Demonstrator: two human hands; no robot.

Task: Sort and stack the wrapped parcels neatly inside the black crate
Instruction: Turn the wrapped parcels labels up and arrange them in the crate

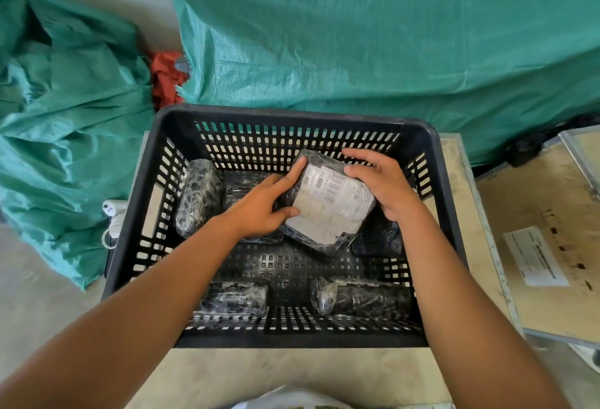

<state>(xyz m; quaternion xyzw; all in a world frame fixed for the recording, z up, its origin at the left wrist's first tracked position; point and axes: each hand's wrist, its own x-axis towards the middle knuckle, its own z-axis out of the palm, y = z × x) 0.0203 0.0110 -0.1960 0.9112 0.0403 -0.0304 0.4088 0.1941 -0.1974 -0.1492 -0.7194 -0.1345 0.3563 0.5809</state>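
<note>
Holding one wrapped parcel (328, 204) with a white label, the left hand (259, 207) and right hand (383, 181) each have a grip clamped on its sides; it sits tilted inside the black crate (292, 114), above other parcels (198, 197); next it likely needs laying flat beside them, tidy.
</note>
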